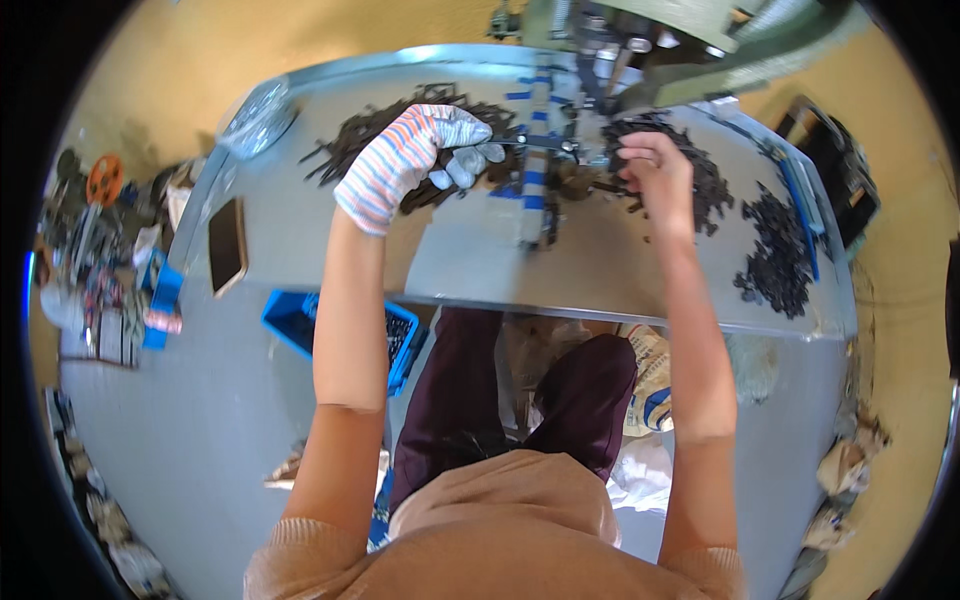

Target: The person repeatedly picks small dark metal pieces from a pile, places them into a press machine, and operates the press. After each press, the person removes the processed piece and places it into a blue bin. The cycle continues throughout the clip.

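My left hand (425,150) wears a striped knit glove with grey fingertips and pinches a thin dark metal strip (525,141) that points toward the green press machine (690,40). A pile of dark metal strips (375,125) lies under and behind the glove. Bare, my right hand (655,170) reaches into a second pile of small dark parts (712,185), with its fingers curled around some of them near the machine's base.
The grey metal workbench (480,260) carries a phone (227,245) at the left, a clear plastic bag (258,118) at the far left corner, and another heap of dark parts (775,250) at the right. A blue crate (290,320) stands on the floor beside my knees.
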Demonstrator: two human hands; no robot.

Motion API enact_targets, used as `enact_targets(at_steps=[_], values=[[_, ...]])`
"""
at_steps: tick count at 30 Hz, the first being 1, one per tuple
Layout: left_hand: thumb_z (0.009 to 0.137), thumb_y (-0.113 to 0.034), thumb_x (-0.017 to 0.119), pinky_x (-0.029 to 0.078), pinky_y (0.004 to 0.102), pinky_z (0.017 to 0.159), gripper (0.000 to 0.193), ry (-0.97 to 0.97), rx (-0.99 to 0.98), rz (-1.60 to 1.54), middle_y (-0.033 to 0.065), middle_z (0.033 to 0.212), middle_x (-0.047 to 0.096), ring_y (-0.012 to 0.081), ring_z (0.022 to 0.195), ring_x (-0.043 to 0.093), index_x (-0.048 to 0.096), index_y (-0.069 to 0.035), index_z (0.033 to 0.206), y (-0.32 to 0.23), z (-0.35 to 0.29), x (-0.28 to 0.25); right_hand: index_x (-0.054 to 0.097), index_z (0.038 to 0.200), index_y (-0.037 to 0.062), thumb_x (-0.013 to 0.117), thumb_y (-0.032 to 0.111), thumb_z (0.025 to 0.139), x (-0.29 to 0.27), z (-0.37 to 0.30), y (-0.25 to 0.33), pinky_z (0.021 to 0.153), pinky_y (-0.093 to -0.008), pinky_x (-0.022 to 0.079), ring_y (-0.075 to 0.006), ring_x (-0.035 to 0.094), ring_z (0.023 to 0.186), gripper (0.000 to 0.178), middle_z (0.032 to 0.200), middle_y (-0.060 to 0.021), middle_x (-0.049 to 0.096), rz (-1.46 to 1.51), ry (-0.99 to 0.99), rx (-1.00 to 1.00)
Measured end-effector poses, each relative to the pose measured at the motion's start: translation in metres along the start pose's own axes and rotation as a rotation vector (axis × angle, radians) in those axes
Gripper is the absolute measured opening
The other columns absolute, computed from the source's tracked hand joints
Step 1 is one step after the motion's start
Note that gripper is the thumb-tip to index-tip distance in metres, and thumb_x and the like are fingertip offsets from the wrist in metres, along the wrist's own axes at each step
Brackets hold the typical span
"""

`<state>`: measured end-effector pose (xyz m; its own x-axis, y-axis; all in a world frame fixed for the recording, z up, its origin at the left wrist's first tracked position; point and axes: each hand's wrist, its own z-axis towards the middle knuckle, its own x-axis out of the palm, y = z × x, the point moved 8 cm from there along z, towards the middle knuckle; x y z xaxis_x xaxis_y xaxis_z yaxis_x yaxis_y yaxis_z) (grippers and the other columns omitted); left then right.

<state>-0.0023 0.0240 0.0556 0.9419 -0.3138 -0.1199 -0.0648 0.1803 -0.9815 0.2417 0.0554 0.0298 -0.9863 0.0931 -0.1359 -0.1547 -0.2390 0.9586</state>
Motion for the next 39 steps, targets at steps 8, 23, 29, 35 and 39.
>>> enact_targets(at_steps=[8, 23, 29, 35, 39], values=[[0.083, -0.025, 0.052, 0.03, 0.0184, 0.038, 0.028, -0.579, -0.306, 0.072, 0.0035, 0.05, 0.053, 0.0072, 0.039, 0.043, 0.06, 0.0, 0.076, 0.032, -0.227, -0.059, 0.056, 0.095, 0.0021, 0.048, 0.003, 0.079, 0.03, -0.058, 0.024, 0.058, -0.019, 0.038, -0.0054, 0.05, 0.065, 0.018, 0.085, -0.0028, 0.058, 0.075, 0.207, 0.052], [0.074, -0.026, 0.062, 0.047, 0.0338, 0.057, 0.023, -0.743, -0.323, 0.889, 0.0123, 0.065, 0.059, 0.0312, 0.061, 0.057, 0.061, -0.006, 0.085, 0.033, -0.197, -0.053, 0.057, 0.094, 0.0035, 0.05, 0.003, 0.081, 0.069, -0.064, 0.03, 0.06, -0.0192, 0.04, -0.0058, 0.049, 0.066, 0.015, 0.085, -0.0027, 0.057, -0.058, 0.363, 0.028], [0.068, -0.041, 0.066, 0.048, 0.0386, 0.072, 0.046, -0.631, -0.42, 1.43, 0.0168, 0.094, 0.059, 0.0308, 0.085, 0.058, 0.057, -0.007, 0.097, 0.012, -0.081, -0.029, 0.058, 0.091, 0.0028, 0.056, -0.001, 0.072, 0.179, -0.056, 0.044, 0.072, -0.0323, 0.044, -0.0242, 0.054, 0.082, 0.019, 0.086, -0.0095, 0.056, -0.532, 0.442, -0.624], [0.072, -0.026, 0.064, 0.046, 0.0412, 0.075, 0.032, -0.624, -0.479, 1.263, 0.0135, 0.094, 0.058, 0.0309, 0.089, 0.057, 0.055, -0.01, 0.097, 0.028, -0.071, -0.049, 0.053, 0.095, 0.0042, 0.057, -0.001, 0.071, 0.212, -0.045, 0.032, 0.081, -0.0381, 0.042, -0.0302, 0.048, 0.096, 0.025, 0.094, -0.0114, 0.051, -0.795, 0.483, -0.558], [0.074, -0.019, 0.061, 0.045, 0.0413, 0.076, 0.022, -0.606, -0.367, 1.231, 0.0133, 0.092, 0.06, 0.0324, 0.09, 0.056, 0.057, -0.012, 0.094, 0.032, -0.075, -0.056, 0.051, 0.095, 0.0061, 0.055, 0.0, 0.073, 0.175, -0.047, 0.042, 0.079, -0.0389, 0.042, -0.0291, 0.049, 0.097, 0.024, 0.093, -0.0105, 0.049, -0.595, 0.4, -0.522]])
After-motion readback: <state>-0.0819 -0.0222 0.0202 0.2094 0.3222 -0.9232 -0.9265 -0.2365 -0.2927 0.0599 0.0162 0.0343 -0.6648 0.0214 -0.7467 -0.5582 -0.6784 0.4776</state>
